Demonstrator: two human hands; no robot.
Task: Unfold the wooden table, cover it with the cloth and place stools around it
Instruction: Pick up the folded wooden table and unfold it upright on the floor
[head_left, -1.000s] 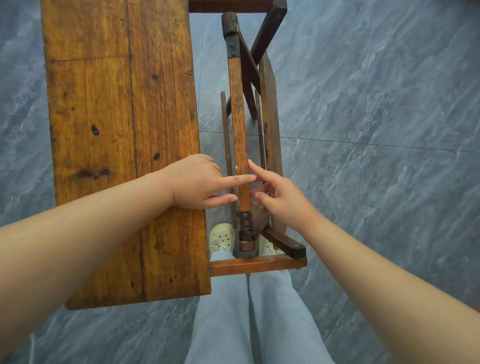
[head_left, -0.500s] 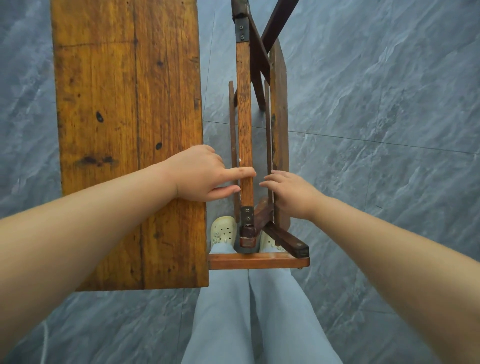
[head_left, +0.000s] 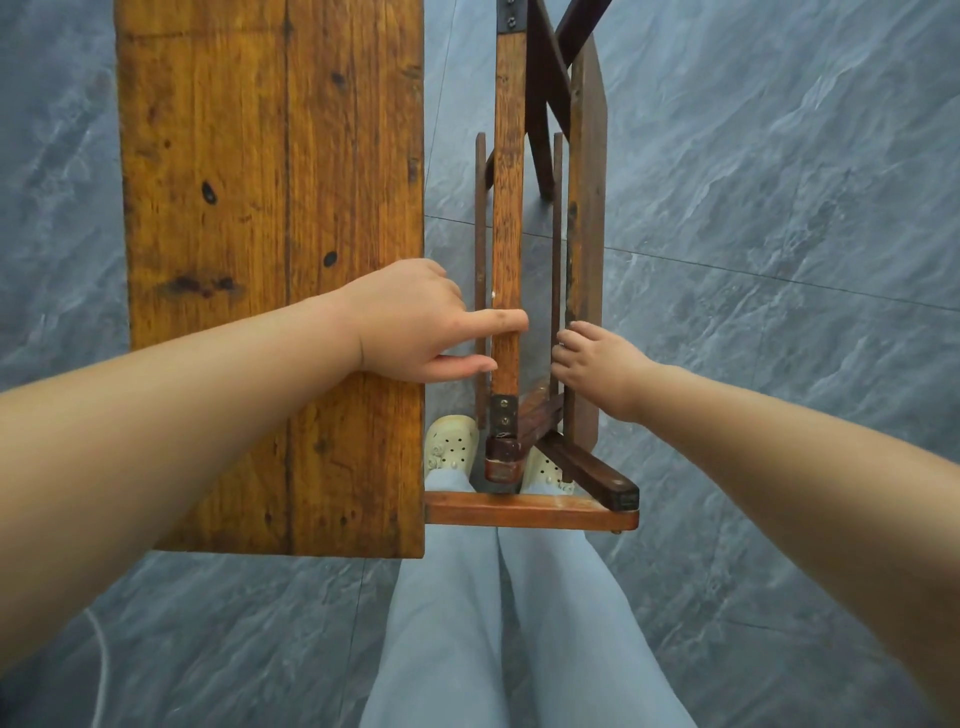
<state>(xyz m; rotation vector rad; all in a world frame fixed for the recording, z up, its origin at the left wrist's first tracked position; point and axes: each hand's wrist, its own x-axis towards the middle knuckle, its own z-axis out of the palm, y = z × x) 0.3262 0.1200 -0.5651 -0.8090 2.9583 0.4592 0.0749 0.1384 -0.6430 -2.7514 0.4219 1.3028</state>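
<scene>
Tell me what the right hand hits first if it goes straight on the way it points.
The right hand would meet the thin dark rail, just ahead of its fingers; depth is unclear.

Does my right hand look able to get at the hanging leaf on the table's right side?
Probably yes. The right hand rests on the top edge of the hanging leaf, with its fingers seemingly curled over it, and nothing stands between them.

Reaching forward with both bare arms, pinching a slat (head_left: 506, 208) in the left hand (head_left: 415, 327), thumb and forefinger extended, while curling the right hand (head_left: 597, 364) onto a rail (head_left: 557, 234).
</scene>
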